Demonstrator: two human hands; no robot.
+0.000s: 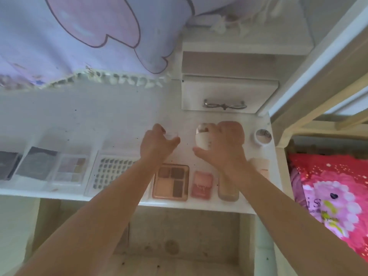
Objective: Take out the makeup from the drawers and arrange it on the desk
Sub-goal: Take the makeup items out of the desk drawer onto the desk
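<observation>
Head view, looking down on a white tabletop (pixel 123 116) with both bare forearms reaching forward.

Right hand (pixel 225 142): fingers curled over the top of a small white jar (pixel 202 141), thumb extended below it. The hand grasps the jar; the jar sits just in front of the closed drawer (pixel 229 92), which carries a metal handle (pixel 224 105). Whether the jar rests on the tabletop or is lifted off it cannot be told.

Left hand (pixel 159 143): left of the jar, fingers and thumb half curled towards each other. A faint clear object appears between thumb and fingers, but blur prevents confirming any grip; state cannot be told.

Positions relative to the jar:
- Round white pot (pixel 263 137), well to the right, near the tabletop corner, apart from the hand.
- Pink blush compact (pixel 202 184), nearer the viewer, at the front edge.
- Brown eyeshadow palette (pixel 170 182), just left of the compact.
- Beige bottle (pixel 228 191), lying just right of the compact, partly hidden by the right forearm.
- Clear tray of small dark pieces (pixel 111 172), further left; then a pastel palette (pixel 70 170) and two dark grey cases (pixel 36 163).

A lilac cloth (pixel 69 46) with fringe hangs at the far left; a red and pink cushion (pixel 328 196) lies to the right, off the tabletop.
</observation>
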